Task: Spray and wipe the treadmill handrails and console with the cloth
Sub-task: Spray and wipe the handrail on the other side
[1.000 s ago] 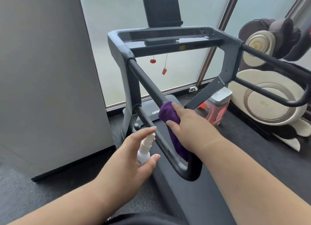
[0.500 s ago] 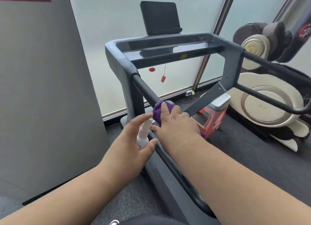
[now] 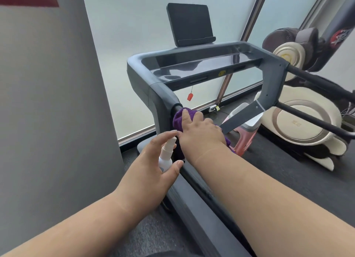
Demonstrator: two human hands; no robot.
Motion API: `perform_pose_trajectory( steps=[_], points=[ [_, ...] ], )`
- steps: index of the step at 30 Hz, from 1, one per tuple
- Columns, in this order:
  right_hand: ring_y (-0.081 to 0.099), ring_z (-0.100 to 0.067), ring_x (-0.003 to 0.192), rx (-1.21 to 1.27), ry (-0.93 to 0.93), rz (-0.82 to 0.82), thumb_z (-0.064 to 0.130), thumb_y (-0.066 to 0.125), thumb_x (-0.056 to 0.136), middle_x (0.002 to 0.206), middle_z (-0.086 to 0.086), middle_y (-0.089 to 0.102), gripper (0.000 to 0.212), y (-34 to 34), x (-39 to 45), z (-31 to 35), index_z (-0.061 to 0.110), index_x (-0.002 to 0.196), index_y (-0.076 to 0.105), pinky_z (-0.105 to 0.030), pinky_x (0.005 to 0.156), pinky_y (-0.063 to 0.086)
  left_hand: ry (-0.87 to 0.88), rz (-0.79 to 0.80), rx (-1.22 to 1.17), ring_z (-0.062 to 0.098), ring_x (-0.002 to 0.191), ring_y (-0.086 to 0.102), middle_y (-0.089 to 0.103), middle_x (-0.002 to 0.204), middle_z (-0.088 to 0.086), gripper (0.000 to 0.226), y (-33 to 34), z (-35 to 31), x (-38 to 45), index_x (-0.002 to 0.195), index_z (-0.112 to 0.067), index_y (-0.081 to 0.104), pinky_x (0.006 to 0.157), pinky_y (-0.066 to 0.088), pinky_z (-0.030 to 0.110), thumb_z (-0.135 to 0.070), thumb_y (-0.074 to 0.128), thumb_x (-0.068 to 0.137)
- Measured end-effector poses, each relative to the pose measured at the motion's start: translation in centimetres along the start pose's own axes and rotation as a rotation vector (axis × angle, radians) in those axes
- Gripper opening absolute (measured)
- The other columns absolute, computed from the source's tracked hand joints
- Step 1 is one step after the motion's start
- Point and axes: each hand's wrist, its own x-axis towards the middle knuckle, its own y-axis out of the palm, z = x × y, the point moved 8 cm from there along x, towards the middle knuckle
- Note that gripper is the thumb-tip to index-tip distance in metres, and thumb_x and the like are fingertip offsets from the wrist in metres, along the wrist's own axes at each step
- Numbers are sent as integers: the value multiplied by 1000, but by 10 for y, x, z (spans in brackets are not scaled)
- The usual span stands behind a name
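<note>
My right hand [image 3: 201, 131] grips a purple cloth [image 3: 179, 118] wrapped round the treadmill's left handrail [image 3: 194, 177], right at the rail's upper end where it meets the grey console frame [image 3: 146, 74]. My left hand [image 3: 151, 172] holds a small white spray bottle [image 3: 166, 156] just left of the rail, nozzle up, forefinger on the top. The glossy console panel [image 3: 201, 64] and the dark screen [image 3: 190, 24] lie beyond. The right handrail [image 3: 317, 83] runs off to the right.
A grey wall panel [image 3: 53, 103] stands close on the left. Frosted windows [image 3: 123, 35] are behind the treadmill. A pink container [image 3: 245, 137] sits on the floor by the belt. A cream and brown exercise machine [image 3: 303, 122] fills the right side.
My right hand has slid the cloth up the left handrail, from its lower bend to the top by the console frame. My left hand with the bottle followed alongside.
</note>
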Motion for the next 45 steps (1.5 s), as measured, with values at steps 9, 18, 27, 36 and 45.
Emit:
perform_pose_trajectory(
  steps=[9, 18, 27, 36, 45],
  points=[
    [54, -35, 116, 255, 143, -129, 67, 35, 93, 134, -9, 47, 67, -7, 1, -29, 39, 150, 17, -47, 87, 48, 31, 84, 1, -6, 98, 62, 57, 122, -33, 60, -18, 23, 20, 131, -69, 34, 84, 50, 28, -51, 65, 83],
    [59, -39, 103, 139, 156, -90, 59, 29, 99, 119, -14, 55, 52, -8, 35, -4, 22, 134, 34, -44, 66, 42, 20, 85, -17, -4, 109, 58, 55, 123, -34, 60, -28, 22, 13, 133, -64, 37, 90, 53, 36, -58, 60, 78],
    [61, -34, 100, 117, 155, -93, 62, 26, 98, 113, -9, 59, 50, -2, -15, -38, 25, 127, 40, -39, 68, 39, 36, 125, -33, 5, 90, 64, 57, 123, -30, 60, -17, 16, 13, 134, -65, 34, 82, 49, 28, -61, 58, 79],
    [57, -39, 108, 86, 178, -84, 58, 32, 99, 124, -15, 50, 54, -5, 27, -8, 22, 140, 29, -45, 72, 45, 26, 117, -55, -2, 106, 60, 57, 123, -32, 60, -18, 23, 22, 133, -65, 36, 89, 50, 33, -60, 59, 78],
    [50, -40, 116, 104, 58, -66, 53, 33, 101, 135, -14, 42, 60, -3, 30, -4, 39, 154, 7, -52, 86, 49, 77, 104, -27, -6, 107, 58, 53, 121, -38, 58, -7, 2, 17, 132, -66, 34, 83, 47, 25, -56, 59, 80]
  ],
)
